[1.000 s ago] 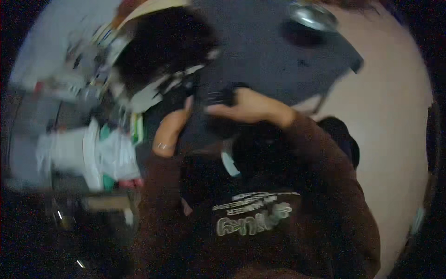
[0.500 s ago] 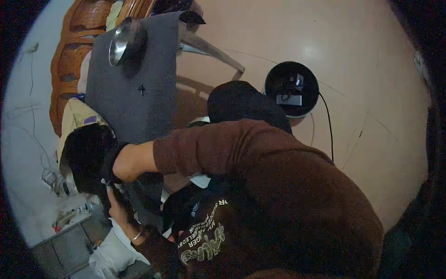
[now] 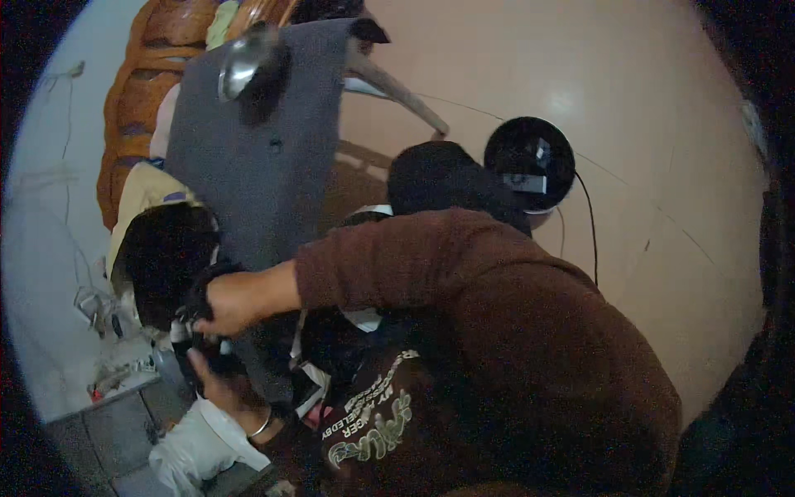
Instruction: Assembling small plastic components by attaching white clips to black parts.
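Note:
At the lower left, a cream bag (image 3: 132, 195) gapes open with a dark interior. My right hand (image 3: 234, 305) is at the near edge of its opening, fingers curled round a dark thing with small pale, shiny parts; blur and dim light hide its kind. Just below, my left hand (image 3: 219, 388), with a metal bangle (image 3: 263, 422) at the wrist, has its thumb raised against the same dark bundle. Its other fingers are mostly hidden.
A grey-covered table (image 3: 240, 174) bears a steel bowl (image 3: 242, 68) and a small black object (image 3: 275, 145). Behind stands a carved wooden seat (image 3: 124, 149). A round black stool (image 3: 530, 149) holds a device with a cable. A white bag (image 3: 199, 447) lies lower left.
My right hand has come out of the bag's dark opening, and its fingers now show round a dark thing. My left hand has dropped slightly. The whole view has shifted a little.

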`<state>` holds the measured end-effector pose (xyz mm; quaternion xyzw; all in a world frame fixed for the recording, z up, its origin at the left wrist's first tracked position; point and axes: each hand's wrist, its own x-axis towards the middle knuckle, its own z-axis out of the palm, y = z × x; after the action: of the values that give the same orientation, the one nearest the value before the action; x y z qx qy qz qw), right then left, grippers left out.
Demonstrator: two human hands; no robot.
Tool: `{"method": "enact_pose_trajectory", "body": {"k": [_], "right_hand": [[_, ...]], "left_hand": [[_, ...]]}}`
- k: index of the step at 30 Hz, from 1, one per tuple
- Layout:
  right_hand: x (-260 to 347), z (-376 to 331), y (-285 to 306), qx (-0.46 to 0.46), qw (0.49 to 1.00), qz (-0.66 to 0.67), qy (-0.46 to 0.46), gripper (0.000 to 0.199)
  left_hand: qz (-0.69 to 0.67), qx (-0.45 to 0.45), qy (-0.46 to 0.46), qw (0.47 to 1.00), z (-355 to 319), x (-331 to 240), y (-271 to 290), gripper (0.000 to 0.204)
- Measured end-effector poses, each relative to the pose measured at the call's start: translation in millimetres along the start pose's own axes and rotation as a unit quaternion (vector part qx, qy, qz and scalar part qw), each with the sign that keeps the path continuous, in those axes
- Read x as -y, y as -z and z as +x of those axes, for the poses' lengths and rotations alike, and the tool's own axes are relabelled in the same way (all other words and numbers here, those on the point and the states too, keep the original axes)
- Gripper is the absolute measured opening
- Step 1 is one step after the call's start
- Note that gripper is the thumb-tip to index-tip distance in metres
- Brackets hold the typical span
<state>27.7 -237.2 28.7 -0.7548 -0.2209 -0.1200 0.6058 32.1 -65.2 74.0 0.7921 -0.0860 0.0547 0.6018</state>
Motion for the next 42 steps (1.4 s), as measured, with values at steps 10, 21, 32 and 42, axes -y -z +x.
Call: {"method": "enact_pose_trajectory", "body": {"k": [10, 21, 32, 42], "right_hand": [[-15, -7, -20, -0.048, 0.879, 0.420, -0.222, 0.037], [-3, 0, -38, 0.015, 0.997, -0.032, 0.075, 0.013], [-25, -5, -18, 0.012, 0.966, -0.150, 0.212, 0.022], [-15, 4, -12, -0.016, 0.994, 0.085, -0.068, 0.019]], "left_hand": [[0.108, 0.020, -0.098, 0.989, -2, 63, -1, 0.029], [0.231, -0.015, -0.094, 0.968, 14, 58, 11, 0.024], [0.536, 0.112, -0.360, 0.756, -13, 58, 5, 0.032], [0.454, 0.182, -0.357, 0.796, -3, 69, 8, 0.024]]}}
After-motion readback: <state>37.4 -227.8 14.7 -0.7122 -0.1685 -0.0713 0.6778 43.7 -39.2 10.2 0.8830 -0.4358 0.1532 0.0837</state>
